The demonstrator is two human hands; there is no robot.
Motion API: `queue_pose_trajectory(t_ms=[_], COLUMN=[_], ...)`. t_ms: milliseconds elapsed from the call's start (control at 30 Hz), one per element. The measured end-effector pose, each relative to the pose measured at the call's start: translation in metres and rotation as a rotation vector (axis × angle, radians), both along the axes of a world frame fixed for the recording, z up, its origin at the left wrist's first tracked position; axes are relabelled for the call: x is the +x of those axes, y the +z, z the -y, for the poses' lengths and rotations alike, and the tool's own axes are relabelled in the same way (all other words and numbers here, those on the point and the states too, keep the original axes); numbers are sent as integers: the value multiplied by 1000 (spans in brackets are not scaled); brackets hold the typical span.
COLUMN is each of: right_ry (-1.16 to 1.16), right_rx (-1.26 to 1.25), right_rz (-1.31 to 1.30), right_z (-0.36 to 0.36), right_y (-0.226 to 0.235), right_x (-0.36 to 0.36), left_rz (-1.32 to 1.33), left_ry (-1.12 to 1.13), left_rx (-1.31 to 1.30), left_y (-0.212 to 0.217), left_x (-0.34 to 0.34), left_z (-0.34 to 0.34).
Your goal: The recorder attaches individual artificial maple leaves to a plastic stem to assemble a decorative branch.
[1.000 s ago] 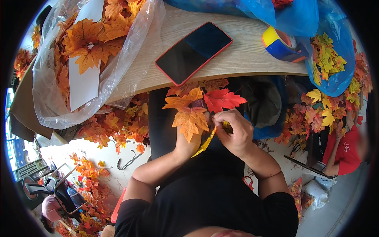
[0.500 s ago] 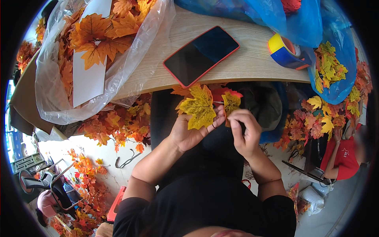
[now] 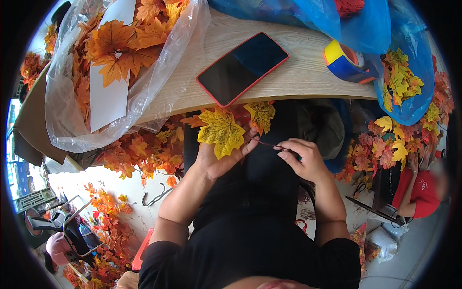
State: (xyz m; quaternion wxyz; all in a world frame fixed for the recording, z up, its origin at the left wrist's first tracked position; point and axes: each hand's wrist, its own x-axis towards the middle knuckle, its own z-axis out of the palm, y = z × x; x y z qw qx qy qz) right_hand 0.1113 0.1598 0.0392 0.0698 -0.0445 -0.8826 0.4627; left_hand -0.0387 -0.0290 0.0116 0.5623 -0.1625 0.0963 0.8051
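Observation:
My left hand (image 3: 213, 163) is closed around the base of some artificial maple leaves, just below the table's near edge. A large yellow leaf (image 3: 222, 133) with dark speckles lies over its fingers. A smaller yellow-orange leaf (image 3: 260, 117) sticks up beyond the fingertips, and red and orange leaf parts show behind. From the left fingers a thin dark red stem (image 3: 267, 143) runs to my right hand (image 3: 304, 160), which pinches its other end between thumb and fingers. Where the stem joins the leaves is hidden by the left fingers.
On the wooden table (image 3: 192, 91) lie a red-cased phone (image 3: 243, 69), a tape roll (image 3: 349, 62), a clear bag (image 3: 60, 115) of orange leaves and blue bags (image 3: 370, 29). Leaf garlands (image 3: 108, 216) hang at both sides. A person in a red shirt (image 3: 423, 195) is at right.
My right hand has drawn away from the left, and the stem now stretches between them. The left hand shifted slightly left and the big yellow leaf turned. The smaller leaf now stands nearer the table edge.

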Motion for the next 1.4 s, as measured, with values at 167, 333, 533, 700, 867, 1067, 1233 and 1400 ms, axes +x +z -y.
queue_pose_trajectory(t_ms=[167,333,533,700,867,1067,1233,1400], right_ry=[-32,-176,-88,-110,-252,-310,-209,23], right_rx=[-139,-1355,-1601,-1643,-1367,-457,49,-767], right_rz=[64,452,453,469,415,112,-80,194], right_z=[-9,-15,-19,-12,6,33,47,24], right_y=[6,-2,-3,1,0,-15,-16,-24], right_x=[17,27,33,27,19,0,-11,-29], left_rz=[-78,-63,-199,-636,-867,-931,-923,-992], left_ry=[-52,-109,-233,-287,-102,-17,69,220], left_rx=[-13,53,56,-67,-217,-353,-423,-490], left_y=[-3,-3,4,6,13,13,-2,-1], left_x=[0,14,29,55,54,43,36,29], left_z=[-1,-4,-12,-19,-19,-14,-14,-15])
